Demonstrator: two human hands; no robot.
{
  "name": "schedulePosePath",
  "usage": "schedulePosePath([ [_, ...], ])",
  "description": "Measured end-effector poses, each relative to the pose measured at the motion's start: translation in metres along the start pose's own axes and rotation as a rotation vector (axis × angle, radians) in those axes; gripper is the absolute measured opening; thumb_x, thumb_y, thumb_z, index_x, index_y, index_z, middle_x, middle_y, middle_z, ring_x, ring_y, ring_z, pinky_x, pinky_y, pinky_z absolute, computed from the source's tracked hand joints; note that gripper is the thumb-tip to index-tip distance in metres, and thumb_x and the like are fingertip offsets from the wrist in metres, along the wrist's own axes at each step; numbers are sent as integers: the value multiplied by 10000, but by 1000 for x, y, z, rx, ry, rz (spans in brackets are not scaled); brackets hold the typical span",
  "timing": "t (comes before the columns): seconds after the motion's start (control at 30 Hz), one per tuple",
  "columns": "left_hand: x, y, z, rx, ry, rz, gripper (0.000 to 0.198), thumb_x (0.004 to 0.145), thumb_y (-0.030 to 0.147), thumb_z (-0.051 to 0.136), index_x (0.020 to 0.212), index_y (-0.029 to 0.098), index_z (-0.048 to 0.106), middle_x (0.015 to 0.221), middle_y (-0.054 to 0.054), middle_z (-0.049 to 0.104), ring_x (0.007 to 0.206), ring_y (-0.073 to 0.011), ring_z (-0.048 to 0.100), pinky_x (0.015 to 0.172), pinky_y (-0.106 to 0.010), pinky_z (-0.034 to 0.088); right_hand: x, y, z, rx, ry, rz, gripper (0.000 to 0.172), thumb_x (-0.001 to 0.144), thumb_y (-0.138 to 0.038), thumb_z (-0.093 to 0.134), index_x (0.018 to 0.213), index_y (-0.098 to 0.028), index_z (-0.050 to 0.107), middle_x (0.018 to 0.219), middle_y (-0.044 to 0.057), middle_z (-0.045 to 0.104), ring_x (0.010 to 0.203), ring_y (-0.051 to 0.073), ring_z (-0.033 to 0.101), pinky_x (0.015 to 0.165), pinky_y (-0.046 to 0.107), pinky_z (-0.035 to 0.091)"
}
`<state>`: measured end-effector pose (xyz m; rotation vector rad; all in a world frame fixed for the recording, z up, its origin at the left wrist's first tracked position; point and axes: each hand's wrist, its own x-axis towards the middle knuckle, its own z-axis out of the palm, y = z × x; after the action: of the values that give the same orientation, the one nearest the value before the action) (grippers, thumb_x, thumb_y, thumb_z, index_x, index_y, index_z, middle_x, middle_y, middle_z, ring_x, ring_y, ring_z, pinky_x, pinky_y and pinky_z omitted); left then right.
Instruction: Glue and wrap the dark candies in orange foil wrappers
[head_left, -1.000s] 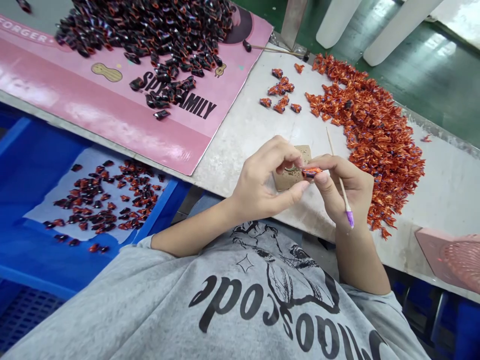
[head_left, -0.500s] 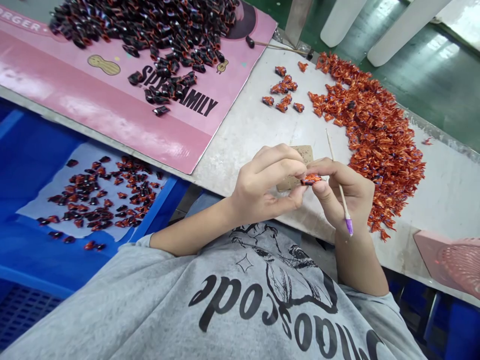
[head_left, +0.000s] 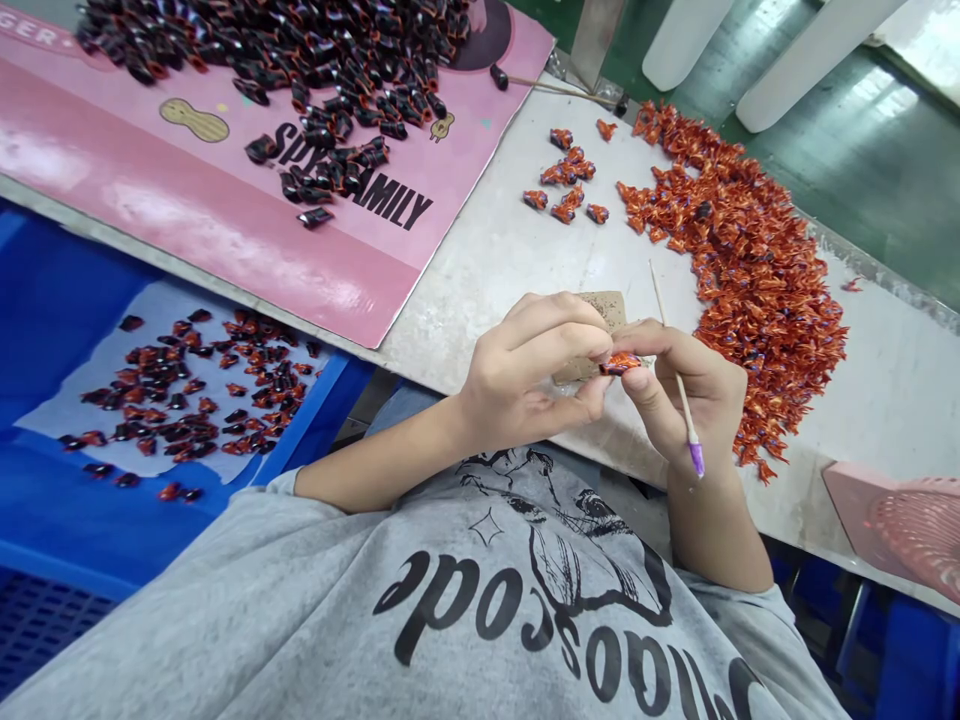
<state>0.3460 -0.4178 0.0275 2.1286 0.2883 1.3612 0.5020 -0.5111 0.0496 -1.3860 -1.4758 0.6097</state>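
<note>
Here, two hands pinch one small orange wrapper between them just above the counter's near edge.

The left hand [head_left: 525, 375] and right hand [head_left: 686, 385] meet fingertip to fingertip, thumbs and forefingers pressed onto the orange foil piece [head_left: 619, 362], which sits in the gap between them, raised off the counter [head_left: 885, 370] so both sides can be worked. The right hand also keeps a thin stick with a purple end [head_left: 679, 375] tucked along its fingers, probably so the tool is at the ready. Under the hands lies a small brown card [head_left: 604, 305]. Beyond the right hand spreads a heap of orange wrappers [head_left: 742, 260]; beyond the left hand, dark folded pieces [head_left: 300, 50] lie on a pink printed board [head_left: 225, 230]. Left of the left arm, below the counter, a blue bin [head_left: 45, 300] holds more dark pieces, seemingly sorted apart.
</note>
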Motion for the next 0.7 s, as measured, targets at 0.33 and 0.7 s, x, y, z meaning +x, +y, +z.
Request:
schedulePosePath([
  [0.33,1,2,0,-15,27,38,136,830,149,635,915,234,570,827,-9,681,754,-145,623,653,-288,501,0,-3,0,-9,4,7,158,934,-420,674,968,-279,737,922,17,750,851,189,697,758,335,540],
  [0.7,1,4,0,57,-12,-32,37,850,232,617,871,240,587,792,-12,676,709,-155,609,635,-314,505,-1,-4,0,-34,0,-2,184,940,-425,661,959,-259,739,916,23,759,836,182,700,765,337,550],
])
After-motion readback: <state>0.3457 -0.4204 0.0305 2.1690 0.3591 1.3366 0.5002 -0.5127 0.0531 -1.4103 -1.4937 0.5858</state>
